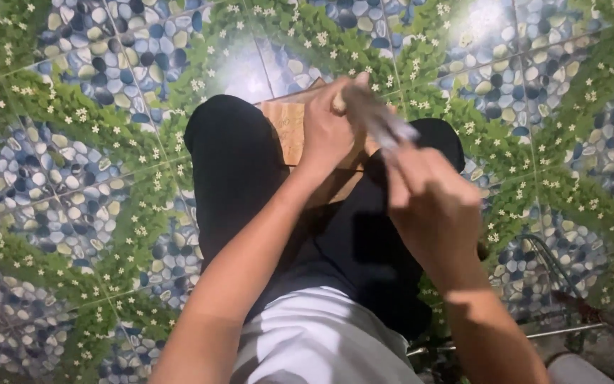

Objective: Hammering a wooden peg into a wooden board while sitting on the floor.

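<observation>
I see left hand (328,131) pressing wooden board (289,128) on lap, fingers clenched over its edge. Right hand (431,206) grasps blurred tool (378,117), tip near board. Tiled floor (72,142) below.

A glossy tiled floor (72,178) printed with blue, grey and cream pebbles crossed by diagonal bands of green leaves and small white flowers fills the view, bright lamp glare (246,71) reflecting near its top edge and thin metal rods (556,284) lying at its lower right corner.
</observation>
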